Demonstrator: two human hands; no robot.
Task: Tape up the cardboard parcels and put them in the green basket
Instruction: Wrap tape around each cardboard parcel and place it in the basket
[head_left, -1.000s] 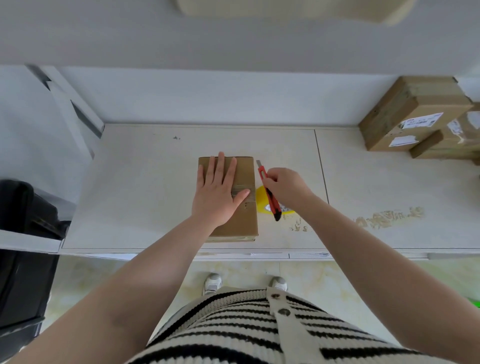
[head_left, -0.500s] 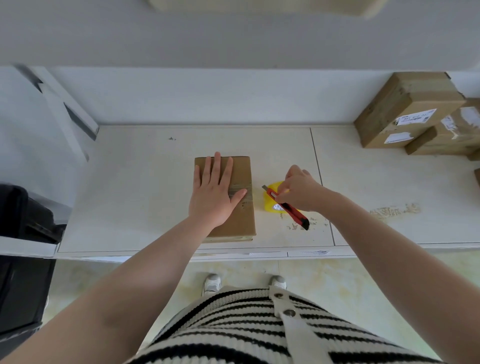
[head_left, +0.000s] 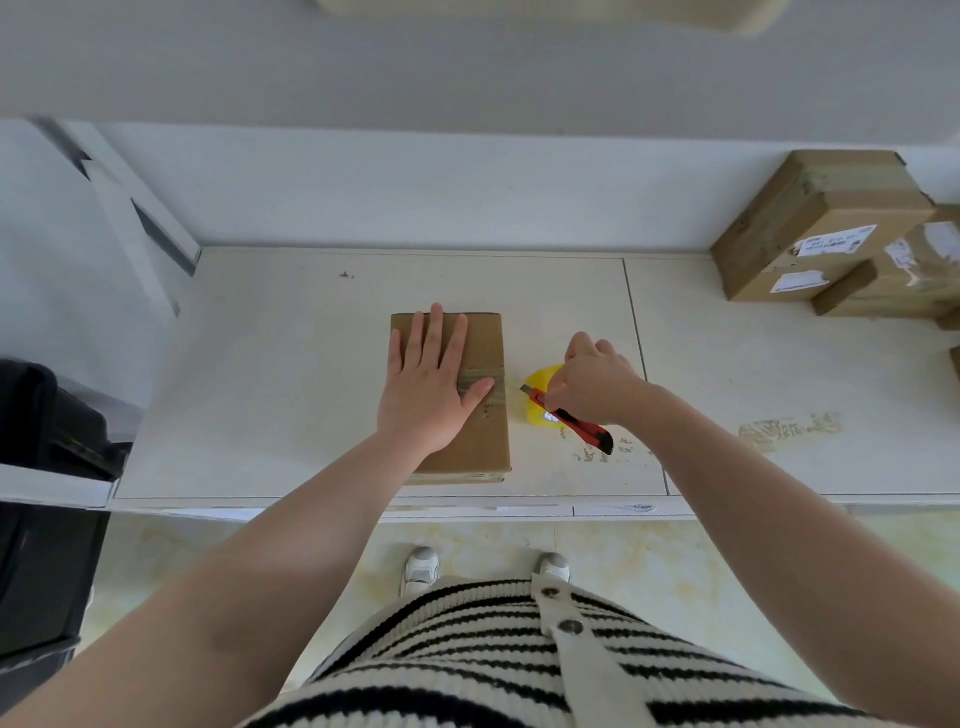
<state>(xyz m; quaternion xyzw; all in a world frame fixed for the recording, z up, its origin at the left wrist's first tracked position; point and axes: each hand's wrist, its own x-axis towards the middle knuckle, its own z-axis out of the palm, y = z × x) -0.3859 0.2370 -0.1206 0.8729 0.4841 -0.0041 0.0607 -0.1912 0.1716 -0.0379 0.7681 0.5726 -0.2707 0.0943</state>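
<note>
Lying flat under the left hand (head_left: 426, 395), the parcel (head_left: 480, 431) touches its palm.

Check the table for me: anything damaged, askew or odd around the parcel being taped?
The table has scuffed brownish residue patches by its front edge, right of the parcel. The stacked boxes at far right sit askew. The right hand holds a red utility knife with its blade out, pointing at the parcel.
</note>
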